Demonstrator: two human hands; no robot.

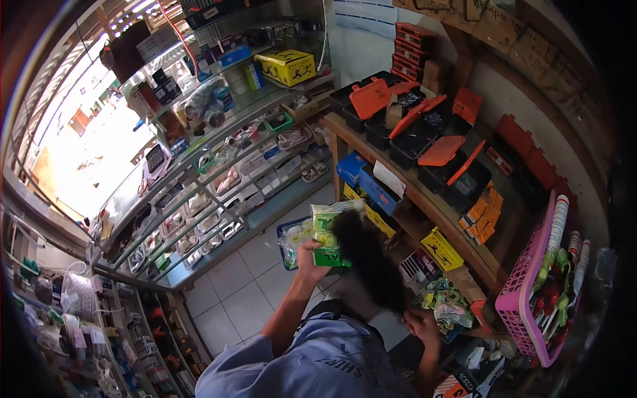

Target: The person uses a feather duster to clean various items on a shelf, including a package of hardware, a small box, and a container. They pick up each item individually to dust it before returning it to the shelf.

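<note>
**Operator:** Nearest the lens, which items are seen?

**Inspector:** Light blue-grey cloth shirt (332,358) with dark lettering, at the lower edge. Above it hangs a dark lock of hair (368,265), which covers part of the view.

**Operator:** State the left hand.

**Inspector:** Left hand (312,255) is raised at frame centre. Fingers are curled and pressed against the lower edge of a stack of flat green-and-white packets (328,232), thumb on the near face. The stack is held upright in the air, above a blue plastic tray (286,232) that rests on the white tiled floor (245,285).

**Operator:** State the right hand.

**Inspector:** Right hand (421,325) is low, well apart from the left. It sits just beside a heap of green printed sachets (448,302) on the lower level of a brown wooden shelf unit (424,199). Finger position: cannot tell; the hair and the dim light obscure it.

**Operator:** List the surroundings.

**Inspector:** Black plastic cases with orange lids (431,142) stand on the shelf top. A pink plastic mesh basket (524,292) holding tubes hangs at the right. A glass display counter (199,179) runs along the left.
</note>
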